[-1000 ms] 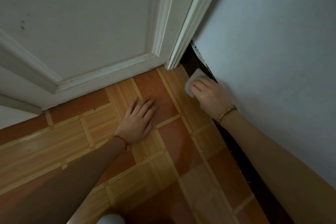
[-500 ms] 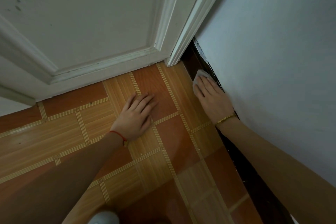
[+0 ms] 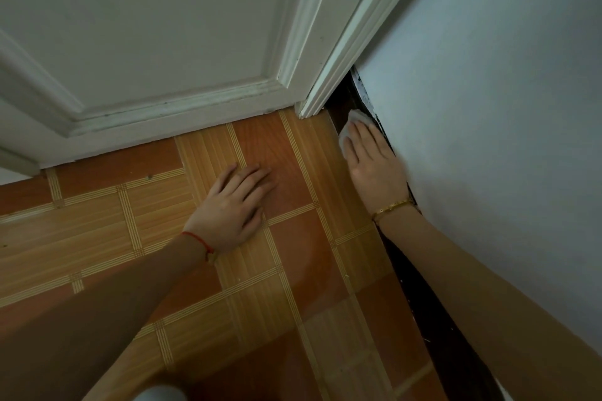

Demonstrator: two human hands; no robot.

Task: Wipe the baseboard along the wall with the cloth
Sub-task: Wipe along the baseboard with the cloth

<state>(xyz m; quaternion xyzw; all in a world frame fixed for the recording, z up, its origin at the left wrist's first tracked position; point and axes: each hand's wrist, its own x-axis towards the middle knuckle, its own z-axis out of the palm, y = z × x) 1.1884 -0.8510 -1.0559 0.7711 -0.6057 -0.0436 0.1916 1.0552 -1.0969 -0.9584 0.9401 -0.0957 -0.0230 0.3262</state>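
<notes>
- The cloth [image 3: 353,120] was a small white pad, thin and limp; it lay against the dark baseboard [image 3: 423,312] under the fingers of the right hand [image 3: 374,163], with only its far edge showing past the fingertips, close to the door frame [image 3: 329,81].
- It looked light and soft, so I judged it would fold or bunch under a sideways push and was best held flat beneath the whole palm, not pinched at a corner.
- The right hand's grip was a flat press: fingers [image 3: 361,137] stretched out and together on the cloth, not curled round it, pinning it to the baseboard.
- Behind that grip, toward the wrist, a gold bracelet [image 3: 392,207] sat on the forearm, which ran along the dark strip of baseboard below the pale wall [image 3: 488,107].
- The baseboard seemed stiff and fixed, with pale specks on the stretch nearer the person, which I took as dust yet to be wiped.
- The left hand [image 3: 234,208] lay open and empty, palm down on the tiled floor [image 3: 136,225], well to the side of the cloth, seemingly as a prop; a red cord [image 3: 197,239] circled its wrist.
- Beyond both hands stood the white panelled door [image 3: 163,42].
</notes>
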